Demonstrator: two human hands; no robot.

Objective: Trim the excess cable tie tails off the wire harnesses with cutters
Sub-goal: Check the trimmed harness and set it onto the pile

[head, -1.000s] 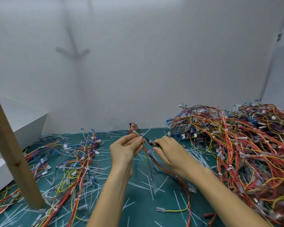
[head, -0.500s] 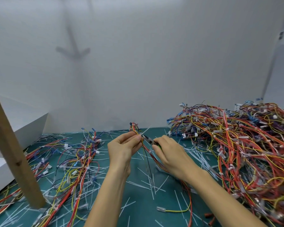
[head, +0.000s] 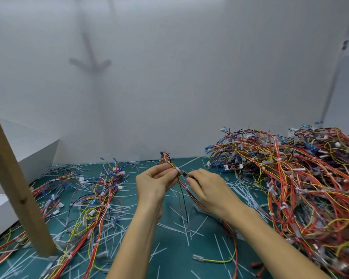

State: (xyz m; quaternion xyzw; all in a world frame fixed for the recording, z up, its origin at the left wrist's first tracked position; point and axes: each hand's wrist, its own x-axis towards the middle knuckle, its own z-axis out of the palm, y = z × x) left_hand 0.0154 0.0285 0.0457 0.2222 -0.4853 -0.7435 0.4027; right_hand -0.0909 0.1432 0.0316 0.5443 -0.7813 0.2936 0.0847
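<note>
Above the middle of the green mat, my left hand (head: pixel 155 183) pinches a red, yellow and black wire harness (head: pixel 186 195) between thumb and fingers. The harness rises past my fingertips and trails down to the mat. My right hand (head: pixel 209 191) grips small cutters (head: pixel 183 174), whose metal jaws point left and meet the harness at a white cable tie right beside my left fingertips. The cutter handles are hidden inside my right hand.
A large tangled pile of harnesses (head: pixel 294 178) fills the right side. Smaller harnesses (head: pixel 93 198) lie spread at the left. Several cut white tie tails (head: pixel 181 228) litter the green mat (head: pixel 169 258). A slanted wooden post (head: pixel 18 188) and white boxes (head: pixel 34 158) stand at left.
Both hands have shifted slightly left and up with the harness. The cutter jaws have closed in on the white tie at my left fingertips.
</note>
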